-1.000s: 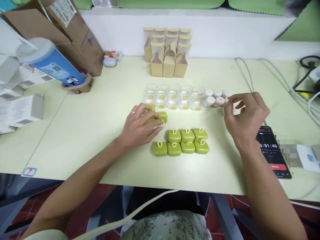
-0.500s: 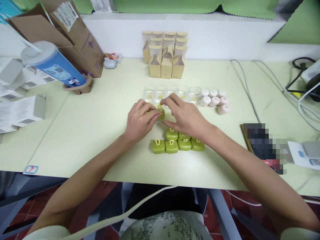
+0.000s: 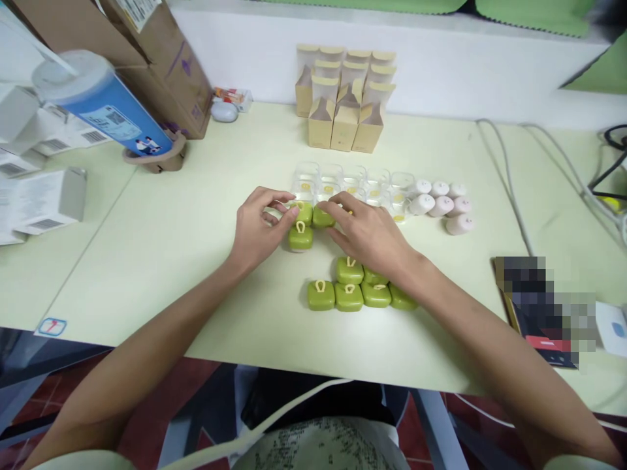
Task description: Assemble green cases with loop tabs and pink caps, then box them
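Three small green cases with yellow loops lie mid-table in a cluster. My left hand (image 3: 257,225) pinches the far-left green case (image 3: 303,211) and rests beside the nearer case (image 3: 300,236). My right hand (image 3: 366,230) grips the third green case (image 3: 322,217) with its fingertips. Under my right wrist sits a block of several more green cases (image 3: 349,287). Just beyond both hands runs a row of clear plastic boxes (image 3: 355,184) with yellow pieces inside.
Pale pink caps (image 3: 443,203) lie right of the clear boxes. Tan cartons (image 3: 343,98) stand at the back wall. A blue tube (image 3: 100,108) and cardboard box (image 3: 161,46) sit far left, white leaflets (image 3: 36,209) at the left edge, a phone (image 3: 539,313) and cables (image 3: 514,176) right.
My right hand came from the pink caps at the right over to the green cases by my left hand. The three cases are now spread and more visible.
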